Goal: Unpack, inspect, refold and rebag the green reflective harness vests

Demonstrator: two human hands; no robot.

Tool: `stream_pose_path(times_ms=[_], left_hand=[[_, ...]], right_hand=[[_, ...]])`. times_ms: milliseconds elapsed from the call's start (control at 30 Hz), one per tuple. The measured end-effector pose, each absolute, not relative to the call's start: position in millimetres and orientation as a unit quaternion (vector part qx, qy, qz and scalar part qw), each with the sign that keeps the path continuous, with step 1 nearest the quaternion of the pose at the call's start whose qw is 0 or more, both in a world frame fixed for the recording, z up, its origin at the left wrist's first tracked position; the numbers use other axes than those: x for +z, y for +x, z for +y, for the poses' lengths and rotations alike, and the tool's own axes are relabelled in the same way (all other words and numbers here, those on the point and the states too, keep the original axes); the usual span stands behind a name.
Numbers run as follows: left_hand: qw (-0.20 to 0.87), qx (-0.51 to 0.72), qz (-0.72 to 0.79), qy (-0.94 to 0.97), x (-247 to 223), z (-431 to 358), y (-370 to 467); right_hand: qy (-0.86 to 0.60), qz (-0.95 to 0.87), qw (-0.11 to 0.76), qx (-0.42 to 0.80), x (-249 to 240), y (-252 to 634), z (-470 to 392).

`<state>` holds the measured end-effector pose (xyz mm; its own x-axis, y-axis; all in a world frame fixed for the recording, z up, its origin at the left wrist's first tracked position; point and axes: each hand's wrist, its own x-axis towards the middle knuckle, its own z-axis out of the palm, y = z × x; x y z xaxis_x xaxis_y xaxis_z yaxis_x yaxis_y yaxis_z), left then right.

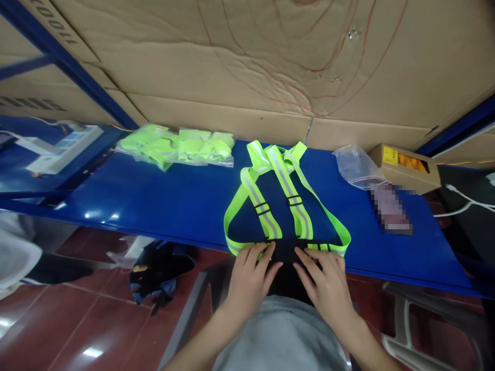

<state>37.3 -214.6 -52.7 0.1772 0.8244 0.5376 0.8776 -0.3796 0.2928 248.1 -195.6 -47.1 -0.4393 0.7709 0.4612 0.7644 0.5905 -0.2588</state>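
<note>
Resting at the near edge of the blue counter (174, 193), the two hands work at the lower end of a reflective harness (285, 178). The harness lies spread on the counter, in front of the person's body, with its crossed upper straps pointing toward the cardboard panel (232, 67). Its straps are fluorescent yellow-green with a grey center stripe; a black buckle (262, 207) and a second black buckle (294, 200) sit on the two middle straps. Side straps curve outward and return to the lower end.

Left hand (247, 273): fingers bent, fingertips on the lower left strap beside the dark center section. Right hand (327, 275): fingers bent, fingertips at the lower right strap, opposite the left hand. The dark material blends with the background, so whether either hand pinches or merely presses the harness cannot be determined.

Surrounding items: at the rear left of the counter, clear packets (207, 148) contain yellow-green straps. At the rear right, a clear plastic bag (353, 164) lies beside a small carton (428, 180) with a yellow label. A pixelated object (391, 210) lies nearer the person. A white power strip (65, 152) is located at far left, beyond the blue frame.
</note>
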Motion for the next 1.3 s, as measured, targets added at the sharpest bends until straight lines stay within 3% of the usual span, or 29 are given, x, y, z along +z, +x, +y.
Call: stream_pose_path(times_ms=[367,667,800,1033,1300], left_hand=[[-0.059,-0.274,-0.545,-0.790,-49,-214,34],[0.054,-0.216,-0.569,-0.792,-43,-218,42],[0.054,-0.212,-0.561,-0.798,-42,-218,50],[0.041,-0.219,-0.533,-0.816,-53,-217,39],[-0.020,-0.270,-0.506,-0.819,-42,-213,-32]], right_hand=[[-0.449,-0.840,0.304,0.007,-51,237,-194],[-0.407,-0.868,0.266,0.103,-32,256,-194],[-0.331,-0.897,0.227,0.183,-10,277,-183],[-0.351,-0.890,0.264,0.121,35,312,-94],[-0.480,-0.849,0.207,0.080,22,284,35]])
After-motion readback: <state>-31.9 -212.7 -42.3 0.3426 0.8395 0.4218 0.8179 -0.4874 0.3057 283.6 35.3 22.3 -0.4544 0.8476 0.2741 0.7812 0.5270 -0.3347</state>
